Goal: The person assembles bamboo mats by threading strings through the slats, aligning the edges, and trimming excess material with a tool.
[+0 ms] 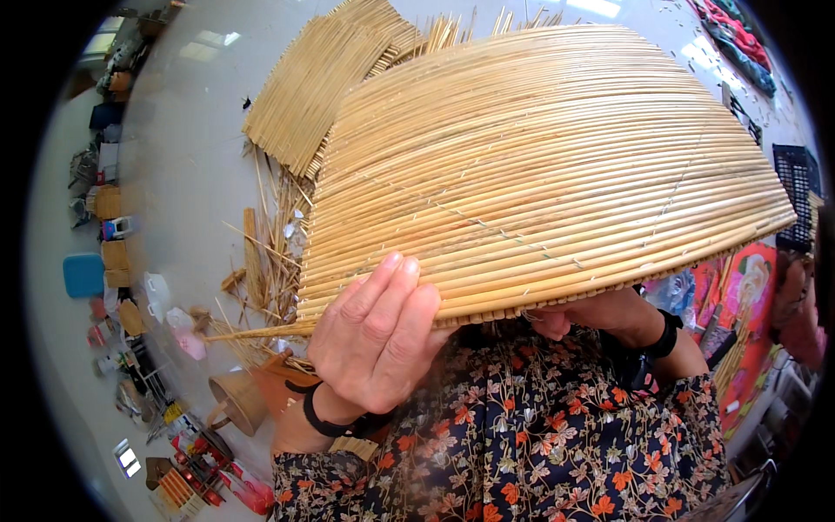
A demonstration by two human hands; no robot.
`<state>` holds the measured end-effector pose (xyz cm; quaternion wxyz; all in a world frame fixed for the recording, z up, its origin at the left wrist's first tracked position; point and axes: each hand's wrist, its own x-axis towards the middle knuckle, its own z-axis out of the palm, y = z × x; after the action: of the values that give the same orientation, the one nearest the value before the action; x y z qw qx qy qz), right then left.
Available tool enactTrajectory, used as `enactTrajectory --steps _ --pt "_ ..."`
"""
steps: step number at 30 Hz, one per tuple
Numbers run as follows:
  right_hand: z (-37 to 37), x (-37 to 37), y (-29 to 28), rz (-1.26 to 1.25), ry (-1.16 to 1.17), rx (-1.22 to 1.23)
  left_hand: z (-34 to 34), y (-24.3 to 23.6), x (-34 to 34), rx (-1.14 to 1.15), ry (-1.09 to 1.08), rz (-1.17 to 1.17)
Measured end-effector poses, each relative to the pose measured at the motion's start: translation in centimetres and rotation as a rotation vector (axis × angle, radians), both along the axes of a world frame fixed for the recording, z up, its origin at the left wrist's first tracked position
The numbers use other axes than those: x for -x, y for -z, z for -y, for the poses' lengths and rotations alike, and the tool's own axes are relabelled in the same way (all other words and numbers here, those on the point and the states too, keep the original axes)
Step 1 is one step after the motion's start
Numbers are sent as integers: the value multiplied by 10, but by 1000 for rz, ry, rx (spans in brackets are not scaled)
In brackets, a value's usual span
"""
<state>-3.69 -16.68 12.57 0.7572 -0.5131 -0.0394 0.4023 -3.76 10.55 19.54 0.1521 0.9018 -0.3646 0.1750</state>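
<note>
A large panel of straight golden reed stalks (539, 157), crossed by stitched threads, fills the middle of the head view, tilted toward me. My left hand (374, 335) grips its lower left edge, fingers pressed on the top face. A thin bundle of stalks (248, 334) sticks out leftward beside that hand. My right hand (591, 313) is under the panel's lower edge on the right, fingers curled; what they hold is hidden by the panel.
More reed panels (304, 87) lie behind on the pale floor, with scattered stalk scraps (274, 270) at left. A bucket-like basket (239, 400) stands at lower left. A black crate (791, 196), bright fabrics (731, 35) and a colourful sheet (744, 287) sit at right. Assorted items line the far left.
</note>
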Motion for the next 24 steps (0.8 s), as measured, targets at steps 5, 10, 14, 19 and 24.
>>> enactTrajectory --steps 5,10,14,19,24 --pt "-2 10 6 -23 -46 -32 -6 3 7 -41 13 11" --pt "-7 14 8 -49 -98 -53 -11 8 9 -62 25 29" --pt "-12 16 11 -131 -73 -154 -12 8 9 -41 39 17" --pt "-13 14 7 -67 -97 -128 -14 12 10 -44 43 30" --pt "-10 7 -7 31 -44 -69 -13 14 8 -42 43 36"
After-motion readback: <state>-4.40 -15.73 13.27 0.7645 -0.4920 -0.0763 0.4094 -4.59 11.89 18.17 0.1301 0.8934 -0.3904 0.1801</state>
